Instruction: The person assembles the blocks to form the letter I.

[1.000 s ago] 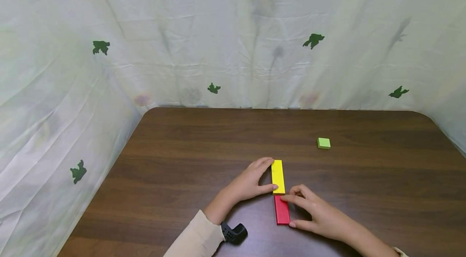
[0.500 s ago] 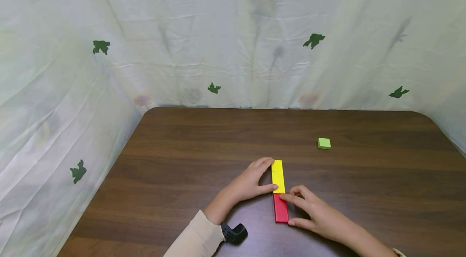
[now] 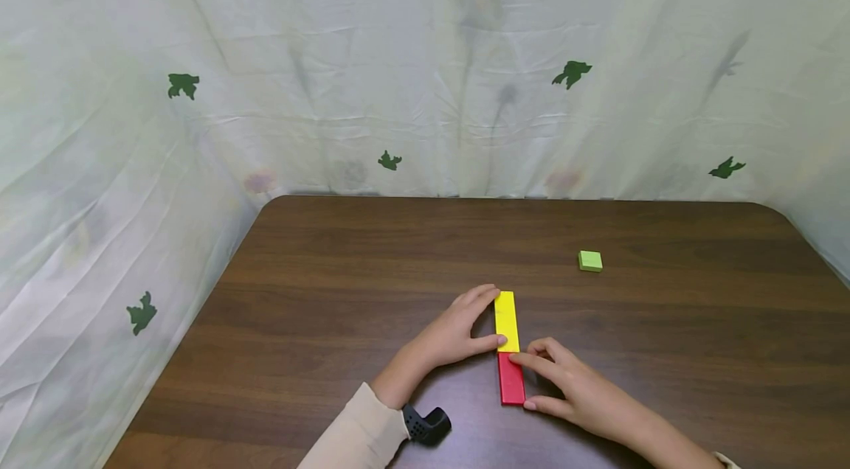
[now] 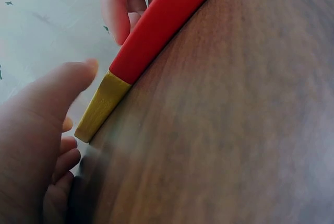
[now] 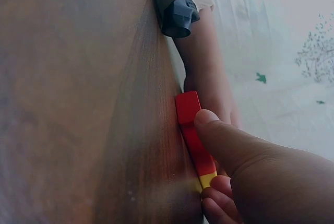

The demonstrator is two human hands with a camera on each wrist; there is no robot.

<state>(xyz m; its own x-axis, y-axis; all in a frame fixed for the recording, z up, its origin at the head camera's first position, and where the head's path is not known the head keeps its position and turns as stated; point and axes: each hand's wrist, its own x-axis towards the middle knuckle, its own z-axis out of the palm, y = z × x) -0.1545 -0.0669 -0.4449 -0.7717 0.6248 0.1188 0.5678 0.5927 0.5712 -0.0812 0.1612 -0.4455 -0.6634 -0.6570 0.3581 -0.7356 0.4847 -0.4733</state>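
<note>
On the table lie a flat yellow block [image 3: 507,321] and a flat red block [image 3: 512,383], end to end in a line with their ends touching. My left hand [image 3: 454,330] holds the yellow block from the left, its thumb at the near end and its fingers at the far end. My right hand [image 3: 576,389] pinches the red block, with the index finger on its far end and the thumb at its near right corner. In the right wrist view the right thumb presses the edge of the red block [image 5: 197,140]. The left wrist view shows the yellow block [image 4: 103,105] narrowing into the distance.
A small light green block [image 3: 590,261] lies farther back on the right of the brown wooden table [image 3: 372,248]. A black wrist device [image 3: 428,426] sits at the left sleeve. Behind the table hangs a pale curtain [image 3: 425,71] with green leaf shapes.
The red block has slid slightly away from the person with the right hand, closing a thin gap to the yellow block. The left hand and yellow block have stayed nearly still.
</note>
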